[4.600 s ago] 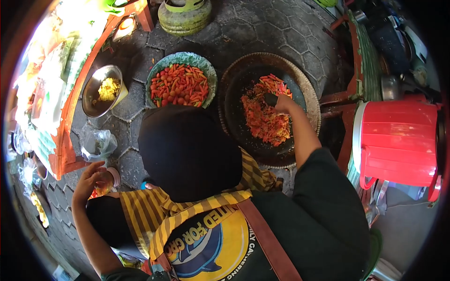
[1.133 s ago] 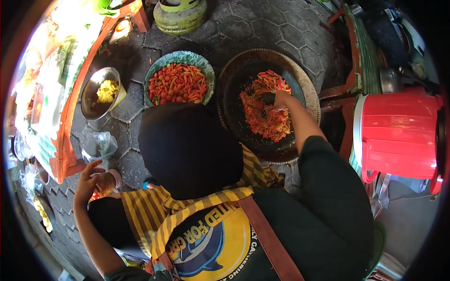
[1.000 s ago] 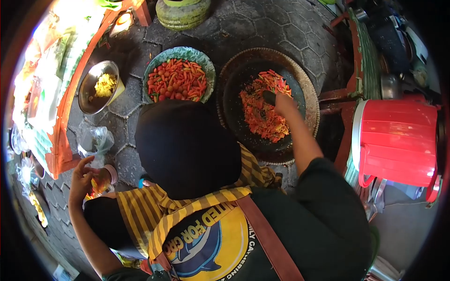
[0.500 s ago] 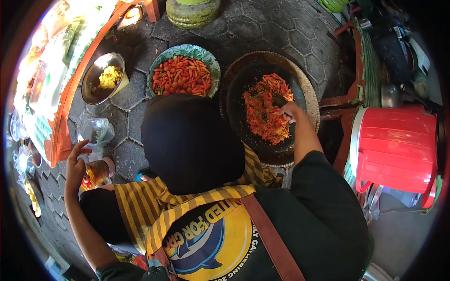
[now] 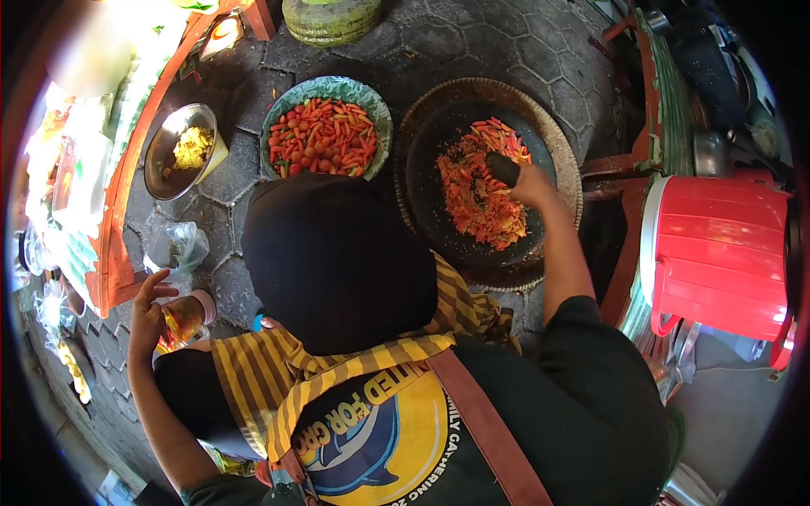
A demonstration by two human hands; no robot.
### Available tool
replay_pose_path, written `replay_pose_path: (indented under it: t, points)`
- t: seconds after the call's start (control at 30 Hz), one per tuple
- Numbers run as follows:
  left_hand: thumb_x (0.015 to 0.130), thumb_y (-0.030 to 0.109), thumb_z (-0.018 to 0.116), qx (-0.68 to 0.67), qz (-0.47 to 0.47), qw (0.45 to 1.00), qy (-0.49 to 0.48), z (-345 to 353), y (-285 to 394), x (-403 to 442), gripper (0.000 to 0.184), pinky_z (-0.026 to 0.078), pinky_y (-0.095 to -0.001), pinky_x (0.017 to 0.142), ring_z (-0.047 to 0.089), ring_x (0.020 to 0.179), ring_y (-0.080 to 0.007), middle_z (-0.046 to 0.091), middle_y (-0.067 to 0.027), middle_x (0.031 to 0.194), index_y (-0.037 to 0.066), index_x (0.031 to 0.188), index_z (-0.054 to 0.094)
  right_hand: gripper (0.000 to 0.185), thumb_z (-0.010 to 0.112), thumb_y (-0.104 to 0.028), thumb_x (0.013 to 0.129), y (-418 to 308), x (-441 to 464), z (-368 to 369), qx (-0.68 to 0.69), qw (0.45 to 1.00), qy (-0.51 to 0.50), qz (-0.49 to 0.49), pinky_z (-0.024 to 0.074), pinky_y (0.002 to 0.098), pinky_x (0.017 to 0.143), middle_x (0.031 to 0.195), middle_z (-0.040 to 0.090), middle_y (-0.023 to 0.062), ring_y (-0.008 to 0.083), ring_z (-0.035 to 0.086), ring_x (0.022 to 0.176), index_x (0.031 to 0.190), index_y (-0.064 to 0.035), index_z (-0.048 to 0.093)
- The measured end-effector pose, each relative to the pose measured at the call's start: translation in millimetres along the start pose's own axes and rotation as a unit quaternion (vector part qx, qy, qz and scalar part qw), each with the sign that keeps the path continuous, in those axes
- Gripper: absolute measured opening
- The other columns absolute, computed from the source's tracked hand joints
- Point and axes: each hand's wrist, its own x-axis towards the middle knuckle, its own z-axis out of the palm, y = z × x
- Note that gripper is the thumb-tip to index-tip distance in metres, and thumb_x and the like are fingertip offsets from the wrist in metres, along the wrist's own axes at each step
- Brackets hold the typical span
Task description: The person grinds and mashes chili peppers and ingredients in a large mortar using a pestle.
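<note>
My right hand (image 5: 534, 187) is wrapped round a dark stone pestle (image 5: 503, 169) over a wide, shallow black mortar (image 5: 426, 198). In the mortar lies a heap of crushed red and orange chillies (image 5: 481, 211), with whole ones (image 5: 498, 139) along its far edge. On the left, my left hand (image 5: 150, 316) is raised with its fingers apart and nothing in it. Just beside it is a clear jar (image 5: 183, 320) with red and yellow contents, partly hidden by the hand. A green patterned bowl (image 5: 384, 126) full of red chillies and small round tomatoes stands left of the mortar.
A metal bowl (image 5: 156, 173) with yellow food and a clear plastic bag (image 5: 179, 246) rest on the paving. A green gas cylinder (image 5: 331, 21) stands at the back. Orange-framed stands edge both sides, with a red tub (image 5: 717, 257) at right.
My right hand and the pestle have risen and moved slightly toward the far side of the mortar. My left hand sits a little lower and further right in view.
</note>
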Motion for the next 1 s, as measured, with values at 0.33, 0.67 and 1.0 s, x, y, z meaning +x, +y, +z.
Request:
replay_pose_path:
  t: [0.33,0.67,1.0]
  points:
    - [0.067,-0.01,0.026,-0.059,-0.059,0.996,-0.009,10.6,47.8,-1.7,0.065,0.046,-0.0209,0.04,0.054,0.048,-0.011,0.057,-0.0135,0.103,0.01,0.125,0.048,0.022,0.075,-0.007,0.058,-2.5,79.0,17.7,0.008,0.981,-0.195,0.012,0.052,0.0397,0.063,0.072,0.065,0.0188,0.029,0.067,0.075,0.075,0.0039,0.066]
    - [0.068,-0.008,0.03,-0.071,-0.006,0.997,-0.02,1.4,-17.5,20.4,0.064,0.049,-0.0224,0.044,0.062,0.064,-0.0173,0.049,-0.0162,0.113,0.007,0.129,0.045,0.035,0.069,-0.008,0.066,-19.7,62.7,87.1,-0.135,0.99,0.013,0.038,0.0516,0.0415,0.07,0.1,0.065,0.0172,0.0327,0.064,0.089,0.1,-0.0017,0.062]
    - [0.075,-0.002,0.039,-0.064,-0.122,0.985,-0.107,3.7,16.6,0.2,0.054,0.05,-0.0243,0.061,0.061,0.072,-0.0141,0.052,-0.011,0.109,0.007,0.128,0.046,0.031,0.076,-0.011,0.057,-16.3,37.1,88.5,-0.077,0.991,0.112,0.009,0.0522,0.0405,0.064,0.085,0.065,0.0219,0.0339,0.066,0.08,0.082,0.0011,0.063]
